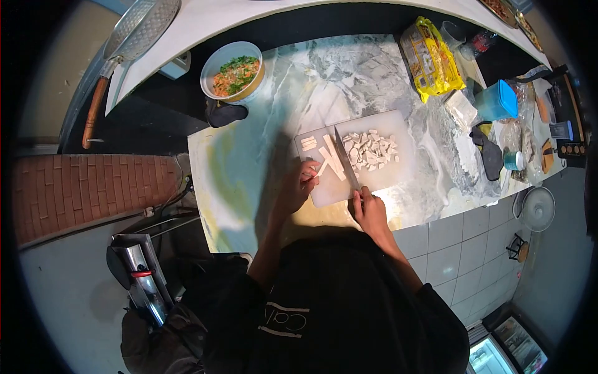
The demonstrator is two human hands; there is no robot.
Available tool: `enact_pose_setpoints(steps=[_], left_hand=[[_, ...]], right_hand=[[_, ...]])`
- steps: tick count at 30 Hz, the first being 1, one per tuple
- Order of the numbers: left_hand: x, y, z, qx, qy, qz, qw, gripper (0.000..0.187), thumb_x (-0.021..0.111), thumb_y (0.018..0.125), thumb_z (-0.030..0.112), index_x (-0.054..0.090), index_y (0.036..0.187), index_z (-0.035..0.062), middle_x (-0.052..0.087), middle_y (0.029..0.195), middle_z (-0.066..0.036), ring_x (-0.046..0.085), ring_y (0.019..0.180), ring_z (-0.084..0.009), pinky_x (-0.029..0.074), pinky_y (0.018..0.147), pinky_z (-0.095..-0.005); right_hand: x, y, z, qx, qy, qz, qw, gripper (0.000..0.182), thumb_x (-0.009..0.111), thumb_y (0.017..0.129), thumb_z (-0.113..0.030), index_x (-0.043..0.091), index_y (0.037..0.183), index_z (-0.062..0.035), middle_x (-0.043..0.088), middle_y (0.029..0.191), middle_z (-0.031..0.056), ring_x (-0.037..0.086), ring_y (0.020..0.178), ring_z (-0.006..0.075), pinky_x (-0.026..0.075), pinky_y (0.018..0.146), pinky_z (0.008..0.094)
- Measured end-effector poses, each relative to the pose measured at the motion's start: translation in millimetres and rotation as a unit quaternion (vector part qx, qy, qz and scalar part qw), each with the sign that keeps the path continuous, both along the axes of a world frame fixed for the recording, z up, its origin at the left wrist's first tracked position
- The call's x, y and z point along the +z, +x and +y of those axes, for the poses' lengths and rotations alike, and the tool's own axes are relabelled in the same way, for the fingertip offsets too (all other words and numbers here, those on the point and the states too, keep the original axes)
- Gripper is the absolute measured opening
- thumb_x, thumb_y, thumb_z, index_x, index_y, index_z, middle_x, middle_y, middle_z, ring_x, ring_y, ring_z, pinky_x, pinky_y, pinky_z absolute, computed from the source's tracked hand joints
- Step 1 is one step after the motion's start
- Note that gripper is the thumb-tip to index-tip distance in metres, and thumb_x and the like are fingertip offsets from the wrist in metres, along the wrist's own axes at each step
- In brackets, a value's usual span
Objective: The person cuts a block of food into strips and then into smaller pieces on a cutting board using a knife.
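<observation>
A white cutting board (392, 171) lies on the marble counter in front of me. My right hand (370, 210) is closed round the handle of a knife (345, 156), whose blade points away from me across the board. Right of the blade is a pile of small pale chopped pieces (372, 149). Long pale strips (331, 159) lie just left of the blade, and shorter strips (308, 143) rest near the board's left edge. My left hand (303, 181) is at that left edge, its fingertips pinched on a pale strip (322, 167).
A bowl of chopped orange and green vegetables (258, 78) stands at the back left. A yellow package (433, 59), a blue-lidded container (496, 101) and a dark cloth (488, 153) are on the right. A strainer (138, 31) rests on the upper ledge.
</observation>
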State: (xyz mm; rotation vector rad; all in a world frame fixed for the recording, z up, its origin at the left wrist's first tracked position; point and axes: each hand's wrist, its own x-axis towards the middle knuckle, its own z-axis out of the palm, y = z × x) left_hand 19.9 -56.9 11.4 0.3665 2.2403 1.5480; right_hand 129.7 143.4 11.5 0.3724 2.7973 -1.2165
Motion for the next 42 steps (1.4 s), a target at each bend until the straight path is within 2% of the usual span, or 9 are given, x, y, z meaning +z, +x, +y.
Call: enact_pose_setpoints(steps=[9, 16, 19, 22, 24, 27, 30, 33, 42], left_hand=[[-12.1, 1.9, -5.6, 0.047, 0.022, -0.010, 0.999, 0.028, 0.065, 0.086, 0.002, 0.058, 0.112, -0.0017, 0.068, 0.088, -0.010, 0.065, 0.080, -0.0145, 0.052, 0.070, -0.0286], [-5.3, 2.9, 0.9, 0.071, 0.006, 0.080, 0.994, 0.021, 0.068, 0.083, 0.002, 0.061, 0.102, -0.0016, 0.070, 0.080, -0.013, 0.069, 0.075, -0.0172, 0.054, 0.070, -0.0283], [-1.5, 3.5, 5.5, 0.076, -0.016, 0.111, 0.991, 0.019, 0.069, 0.082, 0.003, 0.061, 0.099, -0.0012, 0.069, 0.077, -0.012, 0.069, 0.073, -0.0174, 0.055, 0.067, -0.0286], [-5.1, 4.4, 8.8, 0.082, -0.031, 0.156, 0.984, 0.019, 0.069, 0.082, 0.003, 0.060, 0.098, -0.0013, 0.069, 0.076, -0.012, 0.069, 0.073, -0.0171, 0.056, 0.063, -0.0286], [-5.7, 5.0, 12.2, 0.091, -0.037, 0.161, 0.982, 0.018, 0.069, 0.081, 0.003, 0.060, 0.097, -0.0016, 0.069, 0.076, -0.012, 0.069, 0.072, -0.0171, 0.057, 0.062, -0.0286], [-1.6, 5.3, 16.3, 0.119, -0.012, 0.097, 0.988, 0.017, 0.069, 0.081, 0.001, 0.059, 0.094, -0.0021, 0.068, 0.078, -0.013, 0.069, 0.073, -0.0174, 0.057, 0.061, -0.0280], [0.3, 5.0, 18.8, 0.115, -0.022, 0.026, 0.993, 0.018, 0.070, 0.082, 0.006, 0.060, 0.095, -0.0010, 0.068, 0.089, -0.011, 0.069, 0.081, -0.0144, 0.055, 0.066, -0.0259], [-0.1, 4.9, 19.7, 0.114, -0.007, 0.077, 0.990, 0.015, 0.068, 0.082, 0.001, 0.059, 0.094, -0.0022, 0.068, 0.084, -0.014, 0.069, 0.074, -0.0182, 0.057, 0.061, -0.0282], [-2.0, 0.6, 6.2, 0.080, -0.054, 0.172, 0.980, 0.016, 0.069, 0.083, 0.006, 0.063, 0.096, -0.0010, 0.069, 0.088, -0.012, 0.069, 0.073, -0.0203, 0.056, 0.063, -0.0308]], right_hand=[[20.4, 5.2, -10.1, 0.083, 0.033, -0.017, 0.996, 0.027, 0.051, 0.094, -0.017, 0.055, 0.111, 0.0031, 0.062, 0.078, 0.0234, 0.062, 0.067, 0.0408, 0.051, 0.059, 0.0462], [18.2, 8.2, -12.5, 0.107, 0.047, -0.022, 0.993, 0.025, 0.052, 0.093, -0.016, 0.055, 0.108, 0.0031, 0.062, 0.079, 0.0226, 0.062, 0.069, 0.0402, 0.051, 0.061, 0.0470], [13.5, 10.3, -13.5, 0.102, 0.052, 0.052, 0.992, 0.020, 0.053, 0.092, -0.014, 0.055, 0.102, 0.0029, 0.057, 0.058, 0.0213, 0.059, 0.055, 0.0394, 0.048, 0.052, 0.0469], [14.5, 10.4, -15.2, 0.107, 0.060, 0.054, 0.991, 0.019, 0.054, 0.091, -0.014, 0.055, 0.102, 0.0027, 0.058, 0.060, 0.0214, 0.059, 0.056, 0.0391, 0.049, 0.053, 0.0466], [18.5, 10.2, -15.5, 0.121, 0.051, -0.013, 0.991, 0.023, 0.053, 0.092, -0.016, 0.054, 0.105, 0.0035, 0.061, 0.081, 0.0221, 0.062, 0.071, 0.0400, 0.051, 0.061, 0.0468], [11.0, 11.8, -16.2, 0.113, 0.059, 0.050, 0.991, 0.018, 0.054, 0.090, -0.012, 0.055, 0.100, 0.0023, 0.059, 0.064, 0.0221, 0.060, 0.058, 0.0391, 0.049, 0.055, 0.0464], [11.7, 11.9, -16.1, 0.112, 0.060, 0.023, 0.992, 0.017, 0.055, 0.089, -0.012, 0.055, 0.099, 0.0027, 0.060, 0.068, 0.0234, 0.061, 0.061, 0.0398, 0.050, 0.056, 0.0472], [11.5, 12.7, -15.6, 0.121, 0.055, -0.017, 0.991, 0.023, 0.055, 0.089, -0.014, 0.053, 0.104, 0.0034, 0.061, 0.080, 0.0228, 0.062, 0.070, 0.0408, 0.051, 0.062, 0.0475], [32.9, 7.6, -19.0, 0.124, 0.059, -0.064, 0.988, 0.020, 0.050, 0.088, -0.007, 0.048, 0.102, 0.0069, 0.062, 0.078, 0.0274, 0.062, 0.069, 0.0437, 0.051, 0.063, 0.0494]])
